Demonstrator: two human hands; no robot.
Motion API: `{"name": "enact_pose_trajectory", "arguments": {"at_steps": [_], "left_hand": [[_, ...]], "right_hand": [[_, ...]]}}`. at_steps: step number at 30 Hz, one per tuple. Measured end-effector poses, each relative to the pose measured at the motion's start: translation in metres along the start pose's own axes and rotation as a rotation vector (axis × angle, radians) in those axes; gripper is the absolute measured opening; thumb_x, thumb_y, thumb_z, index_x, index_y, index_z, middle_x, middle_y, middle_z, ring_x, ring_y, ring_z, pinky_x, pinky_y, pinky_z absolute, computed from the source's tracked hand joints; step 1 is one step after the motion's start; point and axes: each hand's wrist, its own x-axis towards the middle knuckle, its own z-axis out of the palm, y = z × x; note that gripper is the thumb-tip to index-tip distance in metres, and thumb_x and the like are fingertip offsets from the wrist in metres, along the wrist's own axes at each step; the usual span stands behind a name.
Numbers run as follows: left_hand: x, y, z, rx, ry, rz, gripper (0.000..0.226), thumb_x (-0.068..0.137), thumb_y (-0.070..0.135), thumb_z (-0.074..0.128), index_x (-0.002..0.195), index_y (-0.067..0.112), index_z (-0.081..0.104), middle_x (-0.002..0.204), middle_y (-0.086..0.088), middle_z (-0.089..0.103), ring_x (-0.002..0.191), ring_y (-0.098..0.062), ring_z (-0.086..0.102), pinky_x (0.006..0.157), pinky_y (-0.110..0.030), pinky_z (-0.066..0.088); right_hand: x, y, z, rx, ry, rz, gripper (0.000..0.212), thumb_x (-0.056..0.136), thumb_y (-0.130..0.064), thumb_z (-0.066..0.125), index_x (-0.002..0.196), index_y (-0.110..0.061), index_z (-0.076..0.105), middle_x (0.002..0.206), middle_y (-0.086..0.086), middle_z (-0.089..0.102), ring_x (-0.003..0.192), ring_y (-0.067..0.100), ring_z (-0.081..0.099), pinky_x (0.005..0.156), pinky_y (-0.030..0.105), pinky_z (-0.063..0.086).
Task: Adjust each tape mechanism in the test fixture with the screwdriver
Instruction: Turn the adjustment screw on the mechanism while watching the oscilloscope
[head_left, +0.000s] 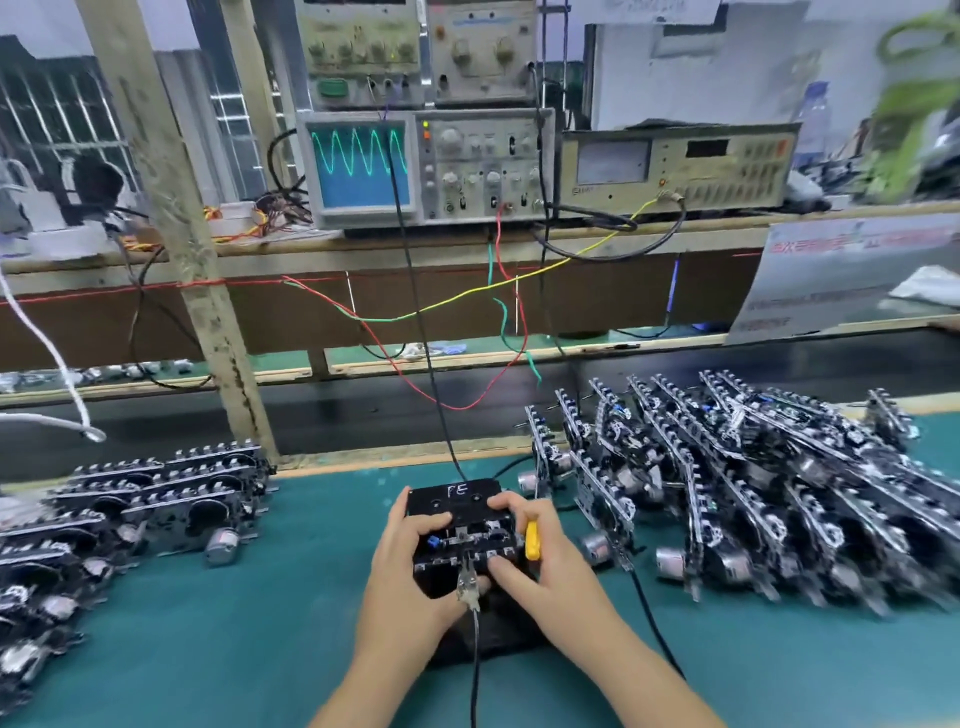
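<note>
A: Nearest the lower edge, what do you count?

B: Two forearms rising from the bottom centre, one hand each. The left hand curls around the left side of the tape mechanism, thumb laid over its top. The right hand curls over the right side, forefinger pressing the front row of keys, with the yellow handle of one screwdriver tucked in its grip; the tip is hidden.

A: And where does that mechanism sit?

B: Centre of the frame, lower half, on the single black test fixture, on the green mat. One clip lead bites its front edge, and a black cable runs down from it to the bottom edge.

A: Room to either side?

B: Bare mat lies left of the fixture and below it on both sides. At the left edge lies one pile of mechanisms, at the right a larger pile; both too many and too blurred to count. The right pile comes near the right hand.

A: Farther back?

B: A wooden post leans up the left. On the shelf, upper centre, one oscilloscope shows a green wave, two instruments are stacked above it, one more to its right.
</note>
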Motion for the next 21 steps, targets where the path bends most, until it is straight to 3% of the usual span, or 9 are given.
{"name": "enact_pose_trajectory", "arguments": {"at_steps": [5,13,21], "left_hand": [[0.0015,-0.0021,0.0018,-0.019,0.016,-0.009,0.076,0.059,0.022,0.097,0.111,0.059,0.056,0.147,0.048,0.021,0.137,0.009,0.038,0.106,-0.026,0.036],[0.0013,-0.0016,0.0025,-0.03,0.012,0.003,0.072,0.061,0.022,0.097,0.109,0.058,0.057,0.15,0.04,0.027,0.141,-0.006,0.041,0.109,-0.034,0.039],[0.0002,-0.0027,0.0026,-0.029,0.009,-0.011,0.073,0.061,0.023,0.097,0.11,0.059,0.056,0.15,0.041,0.029,0.134,-0.006,0.048,0.103,-0.033,0.041]], "right_hand": [[-0.0005,-0.0013,-0.0012,0.027,-0.016,0.047,0.046,0.093,-0.036,0.061,0.129,-0.055,0.038,0.125,-0.011,0.057,0.111,0.015,0.06,0.094,0.048,0.053],[-0.0016,-0.0042,-0.0017,0.004,-0.001,0.03,0.044,0.096,-0.034,0.06,0.111,-0.065,0.032,0.133,-0.016,0.052,0.118,0.013,0.055,0.1,0.046,0.048],[-0.0017,-0.0041,-0.0022,0.025,0.009,0.022,0.041,0.095,-0.034,0.06,0.103,-0.065,0.033,0.134,-0.014,0.052,0.122,0.015,0.052,0.101,0.047,0.047]]}}
